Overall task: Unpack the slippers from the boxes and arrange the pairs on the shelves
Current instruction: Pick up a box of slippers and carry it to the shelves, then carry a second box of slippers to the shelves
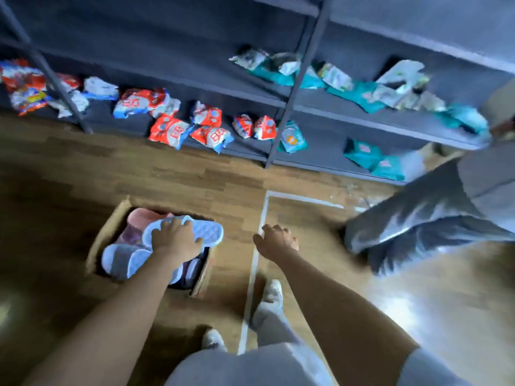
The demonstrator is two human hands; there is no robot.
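An open cardboard box (110, 228) stands on the wooden floor at lower left, filled with slippers in pink, purple and grey. My left hand (175, 238) grips a light blue slipper (207, 228), sole up, at the top of the box. A grey slipper (118, 259) lies at the box's near left. My right hand (274, 240) hovers over the floor to the right of the box, fingers loosely curled, holding nothing. The dark grey shelves (345, 107) run across the back.
Red-and-white packets (170, 129) lie on the lowest shelf at left, teal packets (362, 96) on the shelves at right. A large grey plastic bag (423, 218) lies on the floor at right. White tape lines (252, 271) mark the floor. My feet (271, 293) stand near the box.
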